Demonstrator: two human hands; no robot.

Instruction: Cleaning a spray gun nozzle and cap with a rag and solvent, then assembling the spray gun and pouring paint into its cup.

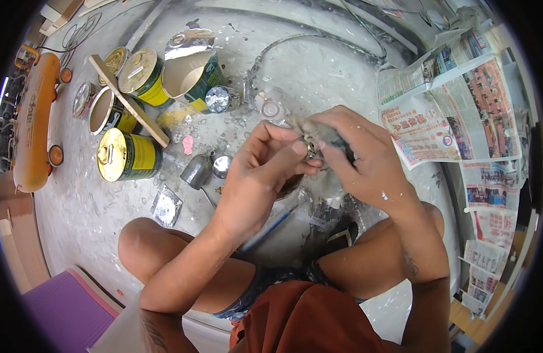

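In front of my chest, my two hands meet over the paint-stained floor. A small brass-coloured metal fitting [310, 148] is pinched between the thumb and fingers of my left hand [254, 162]. My right hand [365, 156] curls round a dirty grey rag [336, 136], which presses against the fitting; the fingers partly hide both. Below my hands, a brown-rimmed round thing is mostly covered by the left one. To the left of my left wrist lie a grey metal cup [197, 171] and a small round shiny lid [222, 166]. A blue stick-like tool [277, 222] rests near my feet.
Several paint cans, such as a yellow-labelled one [133, 155], stand at the left, with a wooden stick [130, 101] across them. An orange air compressor [36, 123] is farther left. A hose [306, 36] curves behind; newspaper sheets [421, 132] hang at the right.
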